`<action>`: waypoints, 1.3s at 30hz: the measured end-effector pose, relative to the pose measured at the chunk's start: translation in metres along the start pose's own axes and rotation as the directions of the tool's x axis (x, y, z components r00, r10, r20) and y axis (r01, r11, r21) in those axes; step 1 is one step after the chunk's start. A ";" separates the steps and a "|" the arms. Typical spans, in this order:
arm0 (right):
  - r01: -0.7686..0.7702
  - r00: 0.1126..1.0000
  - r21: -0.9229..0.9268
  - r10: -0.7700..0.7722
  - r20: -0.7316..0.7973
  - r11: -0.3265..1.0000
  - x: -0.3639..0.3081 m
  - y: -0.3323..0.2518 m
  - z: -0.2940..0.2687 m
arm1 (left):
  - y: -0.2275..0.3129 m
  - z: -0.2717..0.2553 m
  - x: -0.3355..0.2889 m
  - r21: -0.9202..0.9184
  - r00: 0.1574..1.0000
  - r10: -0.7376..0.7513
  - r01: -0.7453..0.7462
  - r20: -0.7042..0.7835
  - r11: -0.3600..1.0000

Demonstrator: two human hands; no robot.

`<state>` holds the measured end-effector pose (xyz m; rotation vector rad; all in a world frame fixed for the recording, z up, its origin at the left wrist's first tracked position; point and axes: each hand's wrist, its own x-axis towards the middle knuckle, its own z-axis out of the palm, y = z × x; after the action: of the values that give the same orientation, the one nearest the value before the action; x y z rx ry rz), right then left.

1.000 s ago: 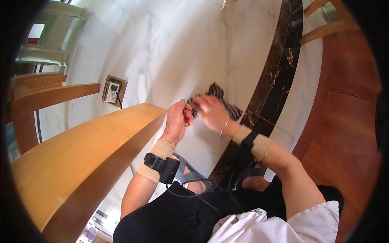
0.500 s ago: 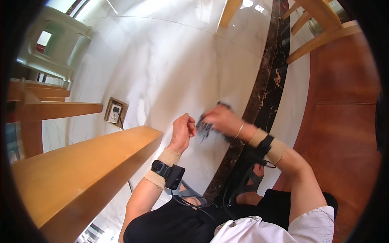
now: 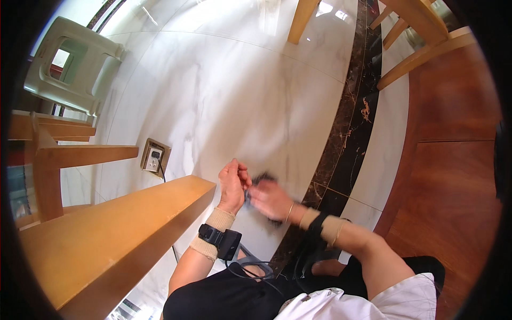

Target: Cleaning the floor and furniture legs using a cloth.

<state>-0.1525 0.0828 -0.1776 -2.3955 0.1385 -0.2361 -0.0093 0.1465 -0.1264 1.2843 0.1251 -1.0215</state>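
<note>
A dark grey, crumpled, rag-like thing [image 3: 262,179] shows around my right hand [image 3: 272,199], blurred by motion; its exact kind is unclear. The fingers of that hand are closed on it, low over the marble floor. Just to the left is my left hand [image 3: 232,185], raised with its fingers curled together. Whatever those fingers may hold is hidden from this view. The two hands almost meet, with some of the grey material between them. Each wrist wears a beige band with a black strapped device.
A thick wooden beam [image 3: 122,234] runs close along my left arm. Beyond it are a wall socket [image 3: 154,158] with a plugged cable and a pale plastic stool [image 3: 74,64]. A dark stone strip [image 3: 341,144] crosses the floor, and a reddish-brown wooden surface [image 3: 448,176] lies right.
My right hand has swung left and toward me with the grey thing, now beside my left hand. The left hand has shifted slightly left and nearer. The view has tilted a little.
</note>
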 end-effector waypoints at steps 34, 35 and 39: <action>0.394 0.917 -0.241 -0.363 0.164 0.887 0.218 0.048 -0.016 | -0.014 -0.038 -0.021 0.123 0.989 -0.106 0.118 -0.099 0.985; 0.413 0.909 -0.207 -0.388 0.154 0.887 0.187 0.051 -0.021 | -0.013 -0.036 -0.023 0.122 0.990 -0.110 0.121 -0.091 0.985; 0.425 0.882 -0.110 -0.383 0.275 0.899 0.064 0.046 -0.043 | -0.012 -0.036 -0.021 0.103 0.992 -0.120 0.124 -0.045 0.987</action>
<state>-0.1004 0.0099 -0.1688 -2.5778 -0.4858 -0.1173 -0.0139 0.1888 -0.1342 1.4068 0.1839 -1.1203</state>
